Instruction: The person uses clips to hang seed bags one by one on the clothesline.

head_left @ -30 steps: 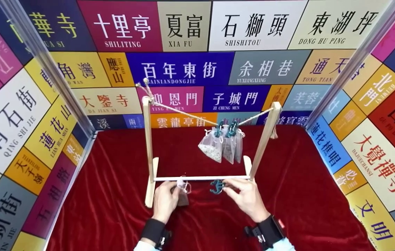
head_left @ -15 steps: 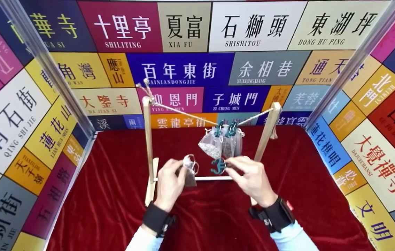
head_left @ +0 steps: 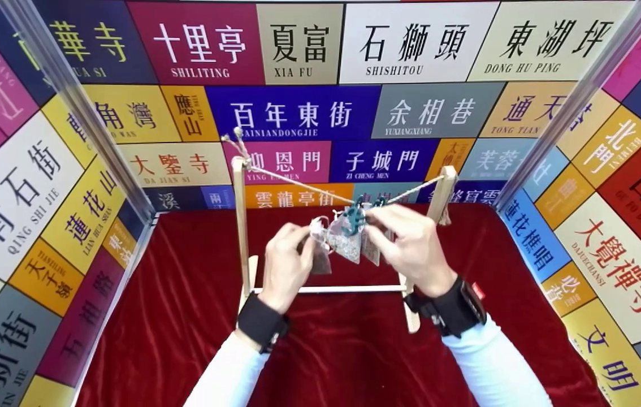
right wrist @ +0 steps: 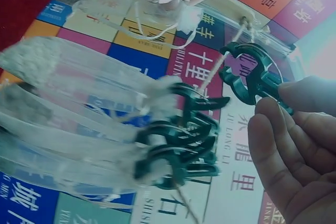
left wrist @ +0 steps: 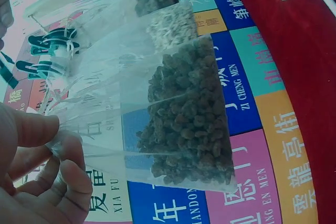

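My left hand (head_left: 286,263) pinches the gathered neck of a sheer drawstring bag (left wrist: 184,119) filled with dark brown granules. White drawstring loops trail from its top in the right wrist view. Between thumb and fingers of my right hand (head_left: 414,243) is a dark green clothespin (right wrist: 247,74), held by its handles, close to the rope (head_left: 298,183). Similar green clips on the rope carry several sheer bags, one with whitish contents (right wrist: 31,64). In the head view the right hand partly hides these hanging bags. The held bag hangs just left of them.
Two wooden posts (head_left: 240,226) hold up the sagging rope, with a white crossbar (head_left: 332,289) low between them. Red velvet cloth (head_left: 185,339) covers the table. Panels printed with place names (head_left: 292,113) stand behind and at both sides.
Both hands have risen from near the crossbar toward the rope, the left with the bag, the right with the clothespin. The clothespin now overlaps the hanging bags in the head view.
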The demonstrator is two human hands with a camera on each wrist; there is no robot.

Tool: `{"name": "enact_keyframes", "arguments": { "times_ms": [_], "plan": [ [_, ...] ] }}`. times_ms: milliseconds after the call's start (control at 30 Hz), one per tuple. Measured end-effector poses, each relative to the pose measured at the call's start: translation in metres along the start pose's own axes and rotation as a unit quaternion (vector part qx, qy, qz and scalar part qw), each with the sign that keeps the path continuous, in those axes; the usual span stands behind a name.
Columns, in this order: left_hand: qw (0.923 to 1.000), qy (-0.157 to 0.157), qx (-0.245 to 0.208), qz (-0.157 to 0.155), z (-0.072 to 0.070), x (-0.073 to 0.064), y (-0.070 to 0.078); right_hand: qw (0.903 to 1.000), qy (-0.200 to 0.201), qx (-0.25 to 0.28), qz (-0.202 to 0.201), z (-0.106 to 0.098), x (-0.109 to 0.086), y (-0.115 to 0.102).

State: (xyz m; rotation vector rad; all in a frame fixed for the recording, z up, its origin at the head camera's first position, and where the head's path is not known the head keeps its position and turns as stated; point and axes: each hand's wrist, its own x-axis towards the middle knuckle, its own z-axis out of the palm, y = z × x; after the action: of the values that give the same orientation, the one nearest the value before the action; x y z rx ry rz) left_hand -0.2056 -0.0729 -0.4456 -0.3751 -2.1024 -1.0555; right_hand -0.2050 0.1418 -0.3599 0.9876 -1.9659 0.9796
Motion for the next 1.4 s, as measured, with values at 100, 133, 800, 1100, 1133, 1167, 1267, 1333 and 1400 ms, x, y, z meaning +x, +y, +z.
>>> {"name": "enact_keyframes", "arguments": {
  "times_ms": [100, 133, 800, 1100, 1133, 1167, 1267, 1333, 1400],
  "plan": [
    [1.0, -0.001, 0.0, -0.001, 0.001, 0.008, 0.001, 0.9998, -0.001, -0.018, -0.004, 0.0, 0.013, 0.001],
    [1.0, 0.0, -0.001, -0.001, 0.002, 0.01, 0.001, 0.9997, -0.003, -0.024, -0.004, 0.0, 0.016, 0.001],
    [0.9994, -0.008, 0.017, -0.029, 0.02, 0.026, -0.01, 0.9887, -0.102, -0.103, 0.036, 0.018, 0.048, 0.023],
    [0.9995, -0.01, 0.012, -0.029, 0.025, 0.028, -0.011, 0.9846, -0.138, -0.105, 0.026, 0.022, 0.053, 0.024],
    [0.9995, -0.009, 0.012, -0.028, 0.025, 0.029, -0.01, 0.9841, -0.141, -0.106, 0.022, 0.022, 0.053, 0.023],
    [0.9996, -0.008, 0.011, -0.026, 0.025, 0.029, -0.01, 0.9835, -0.144, -0.107, 0.017, 0.023, 0.054, 0.023],
    [0.9998, -0.005, 0.008, -0.02, 0.024, 0.03, -0.008, 0.9812, -0.156, -0.113, 0.011, 0.026, 0.054, 0.021],
    [0.9999, -0.004, 0.004, -0.016, 0.024, 0.031, -0.006, 0.98, -0.162, -0.115, 0.011, 0.028, 0.054, 0.021],
    [0.9999, -0.003, -0.001, -0.01, 0.023, 0.031, -0.005, 0.9787, -0.167, -0.119, 0.012, 0.03, 0.054, 0.021]
  ]
}}
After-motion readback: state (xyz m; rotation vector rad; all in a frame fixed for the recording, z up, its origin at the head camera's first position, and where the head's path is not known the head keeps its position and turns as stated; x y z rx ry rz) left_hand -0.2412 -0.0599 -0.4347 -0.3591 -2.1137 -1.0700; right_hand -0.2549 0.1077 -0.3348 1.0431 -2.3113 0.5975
